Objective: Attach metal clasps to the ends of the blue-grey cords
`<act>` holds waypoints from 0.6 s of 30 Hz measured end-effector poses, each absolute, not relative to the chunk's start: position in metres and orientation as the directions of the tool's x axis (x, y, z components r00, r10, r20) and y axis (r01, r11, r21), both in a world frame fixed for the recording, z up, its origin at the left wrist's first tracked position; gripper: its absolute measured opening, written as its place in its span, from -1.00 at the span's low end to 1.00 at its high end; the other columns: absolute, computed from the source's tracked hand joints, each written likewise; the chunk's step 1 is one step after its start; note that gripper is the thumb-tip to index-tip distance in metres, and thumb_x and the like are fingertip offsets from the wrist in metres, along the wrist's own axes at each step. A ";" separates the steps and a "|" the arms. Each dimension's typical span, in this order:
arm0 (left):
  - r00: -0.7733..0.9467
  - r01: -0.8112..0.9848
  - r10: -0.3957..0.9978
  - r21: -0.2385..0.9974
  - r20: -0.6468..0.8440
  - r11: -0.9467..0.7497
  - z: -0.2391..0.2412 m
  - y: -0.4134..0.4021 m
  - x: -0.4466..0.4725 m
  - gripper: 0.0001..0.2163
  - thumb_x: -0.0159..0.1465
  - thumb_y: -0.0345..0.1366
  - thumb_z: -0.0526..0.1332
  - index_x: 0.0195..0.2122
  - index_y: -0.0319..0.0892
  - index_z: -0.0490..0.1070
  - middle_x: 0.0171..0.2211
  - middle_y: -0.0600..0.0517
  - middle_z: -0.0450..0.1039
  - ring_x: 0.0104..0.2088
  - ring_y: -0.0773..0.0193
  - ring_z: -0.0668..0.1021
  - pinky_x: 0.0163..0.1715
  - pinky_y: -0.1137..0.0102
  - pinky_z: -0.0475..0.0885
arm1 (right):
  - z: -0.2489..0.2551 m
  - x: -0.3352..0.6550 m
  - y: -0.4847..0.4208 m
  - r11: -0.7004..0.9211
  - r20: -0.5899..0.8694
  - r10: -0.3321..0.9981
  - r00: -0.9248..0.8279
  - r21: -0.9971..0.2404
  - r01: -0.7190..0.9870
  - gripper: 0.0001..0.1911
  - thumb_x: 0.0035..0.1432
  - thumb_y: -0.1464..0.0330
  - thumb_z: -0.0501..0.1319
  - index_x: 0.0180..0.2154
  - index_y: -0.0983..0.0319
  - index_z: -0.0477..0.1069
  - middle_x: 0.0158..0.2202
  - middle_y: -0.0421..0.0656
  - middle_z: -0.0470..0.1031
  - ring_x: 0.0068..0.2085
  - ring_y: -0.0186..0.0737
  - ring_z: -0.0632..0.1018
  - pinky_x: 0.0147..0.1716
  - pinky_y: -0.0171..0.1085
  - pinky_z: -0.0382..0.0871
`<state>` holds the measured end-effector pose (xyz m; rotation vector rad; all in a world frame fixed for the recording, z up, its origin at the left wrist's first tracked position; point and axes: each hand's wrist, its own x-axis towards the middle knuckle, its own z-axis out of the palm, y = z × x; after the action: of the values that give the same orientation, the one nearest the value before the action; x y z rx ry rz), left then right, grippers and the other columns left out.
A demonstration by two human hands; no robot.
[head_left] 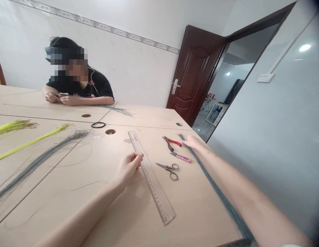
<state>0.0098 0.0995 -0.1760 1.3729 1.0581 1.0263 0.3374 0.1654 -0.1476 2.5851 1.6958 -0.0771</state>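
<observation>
Left hand [132, 164] pinches narrowly over the clear ruler [154, 187], any contents hidden; right of that ruler, right hand [192, 142] touches fine blue-grey strands [205, 174], grip unclear.

Across the surface [149, 120] from me, at far left, I see a person [83, 85] in a black top [102, 83]; far right, a brown door [195, 72] stands open, a white socket [265, 78] beyond it.
</observation>
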 end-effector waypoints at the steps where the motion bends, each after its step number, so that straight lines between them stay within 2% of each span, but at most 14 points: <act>1: 0.231 0.055 0.973 0.998 0.018 -0.032 -0.175 0.099 0.010 -0.77 0.22 -0.18 0.13 -0.49 -0.22 0.25 -0.63 0.18 0.15 -0.60 0.41 0.25 -0.52 0.47 0.14 | -0.149 0.335 0.170 -0.398 -0.061 0.915 0.398 0.011 0.917 -0.70 0.24 0.24 0.13 -0.08 0.31 0.36 -0.11 -0.08 0.43 -0.16 -0.21 0.50 -0.17 -0.12 0.42; 18: 0.208 0.116 0.976 0.993 -0.058 0.034 -0.174 0.103 0.015 -0.71 0.12 -0.06 0.12 -0.56 -0.17 0.23 -0.64 0.14 0.17 -0.63 0.39 0.18 -0.62 0.48 0.03 | -0.147 0.333 0.214 -0.380 0.025 0.925 0.380 -0.018 0.925 -0.69 0.23 0.28 0.14 -0.03 0.30 0.34 -0.03 -0.02 0.38 -0.09 -0.17 0.47 -0.12 -0.11 0.40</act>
<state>0.0152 0.1030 -0.1740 1.3494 1.1510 0.9622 0.3328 0.2135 -0.1467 2.6341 1.7653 0.0172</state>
